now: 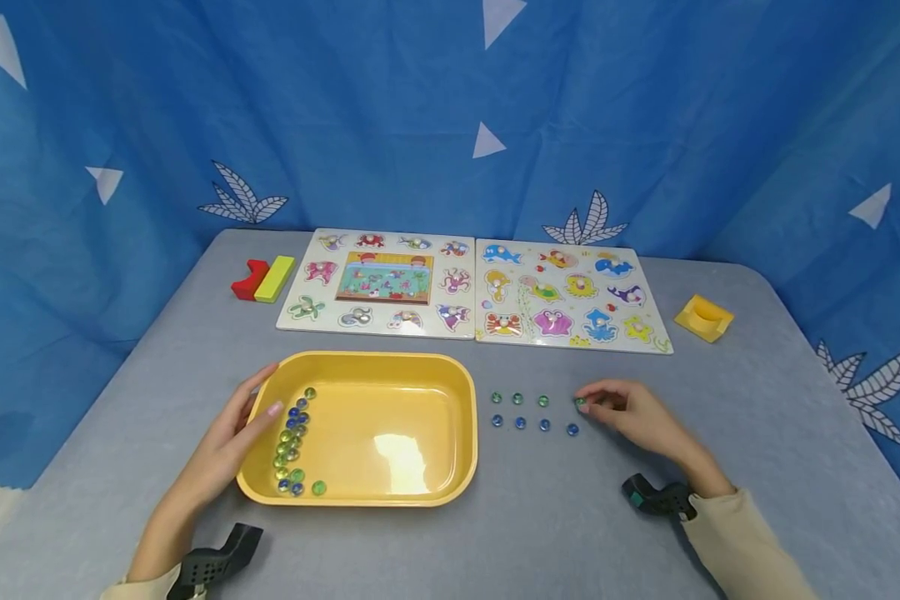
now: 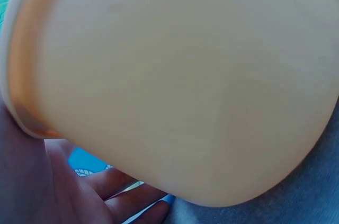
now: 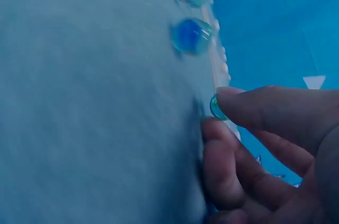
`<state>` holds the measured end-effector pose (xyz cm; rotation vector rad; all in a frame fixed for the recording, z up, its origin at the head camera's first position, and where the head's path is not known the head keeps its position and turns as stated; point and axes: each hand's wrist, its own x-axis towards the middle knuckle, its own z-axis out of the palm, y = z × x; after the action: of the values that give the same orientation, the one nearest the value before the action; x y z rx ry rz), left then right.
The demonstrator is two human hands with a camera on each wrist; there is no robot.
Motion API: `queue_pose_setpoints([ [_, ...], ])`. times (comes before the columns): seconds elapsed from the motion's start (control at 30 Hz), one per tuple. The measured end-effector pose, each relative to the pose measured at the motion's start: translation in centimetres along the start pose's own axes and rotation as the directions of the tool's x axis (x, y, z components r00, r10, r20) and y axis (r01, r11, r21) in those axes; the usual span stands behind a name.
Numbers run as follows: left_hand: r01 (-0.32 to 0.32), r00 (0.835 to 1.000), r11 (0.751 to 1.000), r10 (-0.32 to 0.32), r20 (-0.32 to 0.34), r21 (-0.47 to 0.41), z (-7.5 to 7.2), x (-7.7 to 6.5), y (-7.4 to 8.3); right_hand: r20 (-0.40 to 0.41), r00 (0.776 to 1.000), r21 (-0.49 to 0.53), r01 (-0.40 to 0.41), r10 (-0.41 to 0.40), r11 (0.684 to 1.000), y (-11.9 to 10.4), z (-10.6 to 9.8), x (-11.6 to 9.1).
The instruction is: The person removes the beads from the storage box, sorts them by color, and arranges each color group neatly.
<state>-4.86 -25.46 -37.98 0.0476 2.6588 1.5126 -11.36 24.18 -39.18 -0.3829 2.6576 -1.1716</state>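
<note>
My left hand (image 1: pixel 228 442) grips the left side of a yellow plastic tub (image 1: pixel 465 375), thumb over the rim and fingers outside. In the left wrist view, the tub's pale outer surface (image 2: pixel 175 91) fills most of the picture. Blue and green glass marbles (image 1: pixel 297 433) lie gathered along the tub's left side. To the right of the tub, my right hand (image 1: pixel 630 412) pinches a green marble (image 3: pixel 216 107) between thumb and finger, close over the table. It is at the right end of a row of green marbles (image 1: pixel 517 398), behind a row of blue marbles (image 1: pixel 521 423).
Two wooden puzzle boards with sea animals, the left board (image 1: pixel 315 321) and the right board (image 1: pixel 517 292), lie side by side at the back. A red block (image 1: pixel 249 280) and a lime block (image 1: pixel 274 279) sit back left; a yellow block (image 1: pixel 705 317) lies back right. Blue curtain (image 1: pixel 390 108) hangs behind.
</note>
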Motion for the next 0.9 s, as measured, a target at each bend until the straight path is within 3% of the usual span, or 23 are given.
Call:
queue_pose_setpoints([
  [0.33, 0.003, 1.000, 1.000, -0.003, -0.007, 0.015, 0.0, 0.1, -0.1, -0.089, 0.994, -0.187, 0.052, -0.070, 0.981, -0.9, 1.6, 0.4],
  [0.6, 0.009, 1.000, 1.000, -0.009, -0.009, 0.022, 0.1, 0.0, 0.1, -0.097, 0.993, -0.184, 0.051, -0.070, 0.982, -0.8, 1.6, 0.3],
  [0.9, -0.005, 1.000, 1.000, 0.005, -0.003, 0.017, 0.1, 0.0, 0.0, -0.110, 0.993, -0.182, 0.023, -0.044, 0.983, -0.6, -0.2, -0.3],
])
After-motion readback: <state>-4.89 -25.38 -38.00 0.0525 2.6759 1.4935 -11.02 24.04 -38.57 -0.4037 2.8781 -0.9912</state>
